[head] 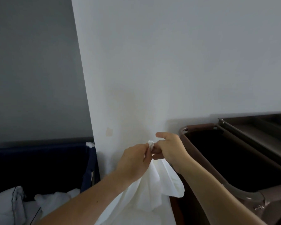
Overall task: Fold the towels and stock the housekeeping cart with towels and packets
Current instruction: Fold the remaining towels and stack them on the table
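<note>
A white towel hangs in the air in front of a white wall, bunched at its top edge. My left hand pinches that top edge from the left. My right hand grips the same bunched edge from the right, so the two hands touch at the cloth. The towel's lower folds drape down between my forearms, and its bottom is cut off by the frame. The housekeeping cart stands at the right, its dark bag open below a brown and grey rail.
A dark blue laundry bin at the lower left holds more crumpled white linen and a white pillow with dark piping. A white wall corner stands straight ahead, close to my hands. A grey wall lies behind at left.
</note>
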Available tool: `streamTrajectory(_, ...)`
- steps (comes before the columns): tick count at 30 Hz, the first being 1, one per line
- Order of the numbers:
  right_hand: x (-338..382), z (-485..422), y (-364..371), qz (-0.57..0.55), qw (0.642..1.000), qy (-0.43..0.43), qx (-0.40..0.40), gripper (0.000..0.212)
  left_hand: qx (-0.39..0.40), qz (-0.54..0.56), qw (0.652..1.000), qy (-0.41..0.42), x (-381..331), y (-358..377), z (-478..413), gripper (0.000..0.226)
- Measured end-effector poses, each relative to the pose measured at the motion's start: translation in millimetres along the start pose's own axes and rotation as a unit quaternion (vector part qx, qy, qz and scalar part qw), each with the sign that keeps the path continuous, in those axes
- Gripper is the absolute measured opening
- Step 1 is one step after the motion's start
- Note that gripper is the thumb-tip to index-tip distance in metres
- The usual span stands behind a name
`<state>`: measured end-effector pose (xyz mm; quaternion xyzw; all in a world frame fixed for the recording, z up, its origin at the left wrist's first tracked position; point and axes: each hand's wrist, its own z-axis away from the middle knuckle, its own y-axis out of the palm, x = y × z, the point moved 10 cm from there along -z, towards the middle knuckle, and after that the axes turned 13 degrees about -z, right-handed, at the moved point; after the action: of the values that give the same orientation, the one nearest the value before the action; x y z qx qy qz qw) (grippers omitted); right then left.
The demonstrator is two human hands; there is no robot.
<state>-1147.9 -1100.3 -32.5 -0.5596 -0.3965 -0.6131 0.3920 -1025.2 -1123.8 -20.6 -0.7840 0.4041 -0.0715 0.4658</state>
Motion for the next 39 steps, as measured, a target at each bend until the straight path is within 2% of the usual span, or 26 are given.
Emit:
streamTrajectory(2, 0, 3, 5, 0.026, 0.999, 0.0, 0.023, 0.056, 0.008, -0.009, 1.0, 0.015, 0, 0, 3, 0.028)
streamTrajectory(6, 6, 6, 13, 0.084, 0.992, -0.031, 0.089, 0.064, 0.013, -0.011, 1.0, -0.01, 15, -4, 5, 0.026)
streamTrajectory(8, 8, 7, 17, 0.097, 0.987, -0.055, 0.116, 0.06, 0.01, -0.009, 0.999, -0.034, 26, -7, 6, 0.026)
streamTrajectory(11, 8, 7, 20, 0.109, 0.98, -0.09, 0.138, 0.047, 0.026, 0.057, 0.994, -0.084, 48, -6, 5, 0.023)
streamTrajectory(14, -1, 3, 12, 0.162, 0.97, -0.14, 0.116, 0.034, -0.006, 0.094, 0.987, -0.133, 69, -18, -2, 0.016)
streamTrajectory(17, -16, 1, -4, 0.29, 0.928, -0.224, 0.062, 0.028, -0.058, 0.1, 0.977, -0.177, 89, -39, -15, 0.018)
streamTrajectory(19, -38, 0, -13, 0.349, 0.902, -0.248, 0.055, 0.021, -0.082, 0.106, 0.971, -0.199, 100, -51, -24, 0.019)
streamTrajectory(21, -70, -5, -23, 0.368, 0.896, -0.239, 0.064, 0.026, -0.093, 0.113, 0.966, -0.211, 107, -59, -31, 0.017)
streamTrajectory(27, -153, -33, -50, 0.471, 0.87, -0.125, 0.08, 0.05, -0.127, 0.119, 0.964, -0.199, 109, -80, -44, 0.012)
streamTrajectory(30, -164, -47, -56, 0.517, 0.843, -0.111, 0.099, 0.048, -0.134, 0.13, 0.962, -0.201, 113, -89, -46, 0.014)
streamTrajectory(35, -154, -56, -43, 0.588, 0.778, -0.158, 0.158, 0.041, -0.137, 0.156, 0.959, -0.193, 122, -93, -46, 0.008)
streamTrajectory(39, -157, -50, -29, 0.597, 0.754, -0.113, 0.251, 0.044, -0.117, 0.154, 0.964, -0.185, 130, -95, -46, 0.01)
